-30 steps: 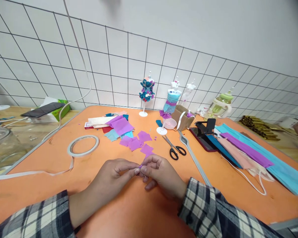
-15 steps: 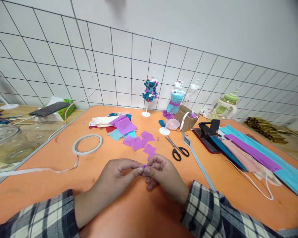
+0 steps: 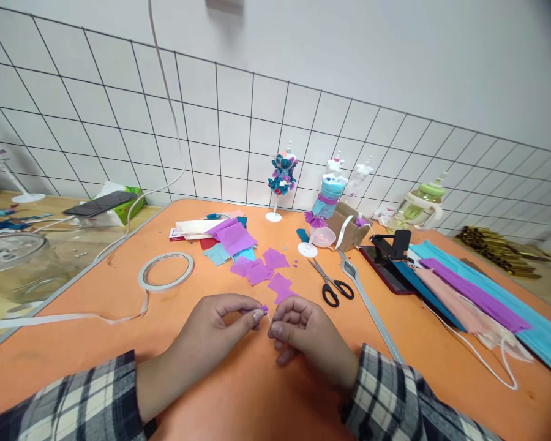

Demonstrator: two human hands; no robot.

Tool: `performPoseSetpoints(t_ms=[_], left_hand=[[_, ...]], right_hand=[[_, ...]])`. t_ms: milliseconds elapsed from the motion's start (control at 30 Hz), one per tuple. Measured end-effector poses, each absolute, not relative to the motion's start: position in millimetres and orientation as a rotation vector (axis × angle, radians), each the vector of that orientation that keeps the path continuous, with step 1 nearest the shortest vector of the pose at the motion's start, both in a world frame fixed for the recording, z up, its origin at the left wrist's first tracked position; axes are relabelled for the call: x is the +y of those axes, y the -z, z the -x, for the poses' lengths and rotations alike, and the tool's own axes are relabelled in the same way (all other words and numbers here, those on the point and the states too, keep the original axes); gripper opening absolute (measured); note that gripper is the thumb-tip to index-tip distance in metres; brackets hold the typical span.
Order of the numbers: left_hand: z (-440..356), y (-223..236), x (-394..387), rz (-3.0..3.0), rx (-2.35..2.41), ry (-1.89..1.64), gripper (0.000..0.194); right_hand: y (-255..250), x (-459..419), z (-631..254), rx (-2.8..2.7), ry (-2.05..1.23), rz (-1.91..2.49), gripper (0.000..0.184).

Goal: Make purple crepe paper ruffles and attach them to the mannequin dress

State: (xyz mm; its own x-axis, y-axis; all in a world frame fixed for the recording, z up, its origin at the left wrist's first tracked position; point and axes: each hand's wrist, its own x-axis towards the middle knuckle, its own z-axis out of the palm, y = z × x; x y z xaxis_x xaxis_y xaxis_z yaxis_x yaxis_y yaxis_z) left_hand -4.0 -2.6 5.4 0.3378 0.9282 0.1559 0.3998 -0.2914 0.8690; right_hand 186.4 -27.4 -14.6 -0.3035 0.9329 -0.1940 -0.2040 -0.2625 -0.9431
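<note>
My left hand (image 3: 211,334) and my right hand (image 3: 305,334) meet over the orange table (image 3: 96,331), both in plaid sleeves. The left thumb and forefinger pinch a tiny folded purple paper piece (image 3: 263,309). The right hand's fingers are curled and pinch a thin white strip (image 3: 269,318) that runs from that piece. Just beyond the hands lie loose purple paper squares (image 3: 265,269).
A roll of white tape (image 3: 166,271) with a long loose tail lies left. Black-handled scissors (image 3: 331,286) and a metal ruler (image 3: 370,306) lie right. Small dress forms (image 3: 282,177) stand at the back by a wire grid. Crepe paper sheets (image 3: 477,300) and a phone (image 3: 388,269) are right.
My hands have drawn slightly apart, baring a thin white strip between them. The view has shifted a little, so everything sits lower and further right.
</note>
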Motion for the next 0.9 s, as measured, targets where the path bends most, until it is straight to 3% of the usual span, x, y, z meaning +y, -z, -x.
performPoseSetpoints(t_ms=[333, 533, 733, 900], left_hand=[[3.8, -2.4, -0.3, -1.788, 1.126, -0.854, 0.020], [7.3, -5.1, -2.2, -1.942, 0.842, -0.689, 0.025], [13.3, -6.7, -3.2, -2.279, 0.791, -0.620, 0.022], [12.0, -10.3, -1.3, -2.191, 0.732, -0.595, 0.022]], right_hand=[[16.0, -27.4, -187.2, -1.160, -1.719, 1.065, 0.040], [21.0, -21.8, -197.5, -1.345, -1.797, 1.096, 0.046], [17.2, -21.8, -206.9, -1.523, -1.843, 1.122, 0.044], [15.7, -20.8, -206.9, -1.573, -1.833, 1.162, 0.040]])
